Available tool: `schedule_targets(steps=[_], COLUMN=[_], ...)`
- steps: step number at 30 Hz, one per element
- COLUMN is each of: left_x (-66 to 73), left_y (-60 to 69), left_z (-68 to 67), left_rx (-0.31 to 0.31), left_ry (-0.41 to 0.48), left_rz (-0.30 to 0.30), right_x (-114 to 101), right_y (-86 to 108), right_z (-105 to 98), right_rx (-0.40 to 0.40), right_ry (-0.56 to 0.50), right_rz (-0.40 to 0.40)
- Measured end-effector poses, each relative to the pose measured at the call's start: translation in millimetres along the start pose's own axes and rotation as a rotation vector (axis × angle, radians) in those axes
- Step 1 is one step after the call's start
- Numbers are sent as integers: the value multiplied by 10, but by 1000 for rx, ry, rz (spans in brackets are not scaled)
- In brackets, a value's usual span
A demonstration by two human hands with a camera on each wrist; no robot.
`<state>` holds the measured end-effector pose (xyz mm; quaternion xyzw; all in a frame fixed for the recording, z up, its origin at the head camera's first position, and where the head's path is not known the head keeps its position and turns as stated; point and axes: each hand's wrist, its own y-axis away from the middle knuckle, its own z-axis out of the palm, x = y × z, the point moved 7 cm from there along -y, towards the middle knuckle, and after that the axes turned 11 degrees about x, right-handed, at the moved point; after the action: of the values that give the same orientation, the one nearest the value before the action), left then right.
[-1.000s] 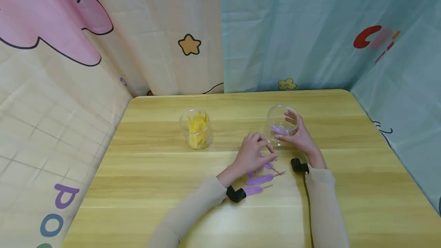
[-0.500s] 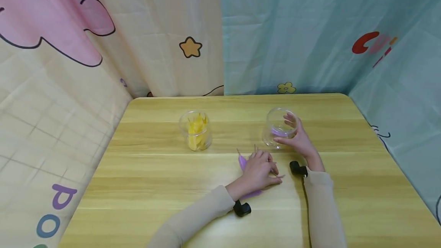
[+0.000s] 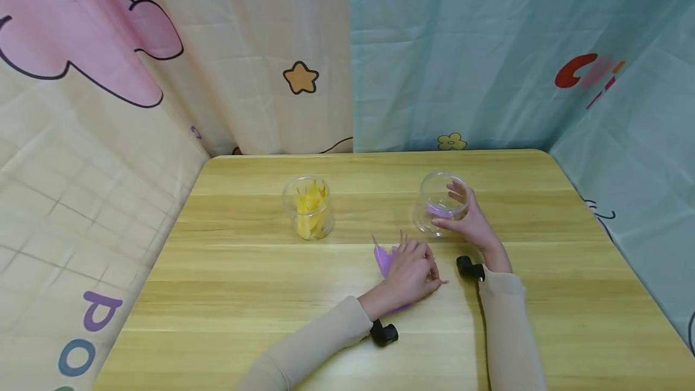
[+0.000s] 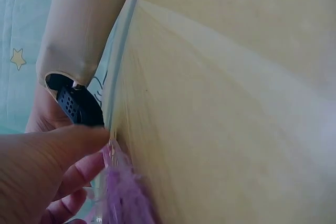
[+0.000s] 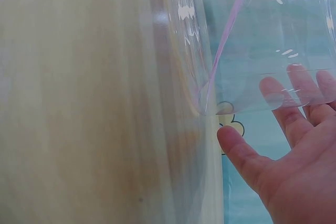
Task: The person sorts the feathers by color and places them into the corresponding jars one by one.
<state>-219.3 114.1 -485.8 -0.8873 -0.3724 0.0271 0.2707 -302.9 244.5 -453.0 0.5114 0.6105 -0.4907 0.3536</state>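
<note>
My left hand [image 3: 408,274] is low over the table, finger and thumb pinching the quill of a purple feather [image 4: 125,195], whose vane shows in the left wrist view. Other purple feathers [image 3: 382,261] lie on the wood, partly hidden under that hand. To the right, a clear jar [image 3: 423,217] stands upright with a purple feather [image 5: 227,32] inside. My right hand [image 3: 471,222] holds the jar from its right side, thumb in front and fingers behind. Seen from the right wrist, the fingers spread around the clear wall.
Left of centre on the wooden table [image 3: 228,294] stands a second clear jar [image 3: 288,207] with several yellow feathers [image 3: 311,213]. Printed curtains [image 3: 402,77] close off the back and sides. A black wrist camera [image 3: 384,334] is strapped at each sleeve cuff.
My left hand has come down and toward me, from above the purple feathers to a feather's quill, which it now pinches. My right hand stays at the jar.
</note>
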Motion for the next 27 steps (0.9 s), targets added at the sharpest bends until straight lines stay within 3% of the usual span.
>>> schedule_targets(steps=[11,17,22,27], left_x=[6,-11,-45,-151], left_y=[-11,-52,-118,-244], left_z=[22,-50,-170,-377], left_rx=[-22,-6,-10,19], left_ry=[4,56,206,515], left_rz=[-25,-63,-99,-219], right_x=[-7,-25,-21,-13], right_y=[-11,-14,3,5], right_z=[-5,-4,-3,3], right_rx=[3,7,7,-2], right_ry=[18,18,19,-4], right_rz=[8,-1,3,-20])
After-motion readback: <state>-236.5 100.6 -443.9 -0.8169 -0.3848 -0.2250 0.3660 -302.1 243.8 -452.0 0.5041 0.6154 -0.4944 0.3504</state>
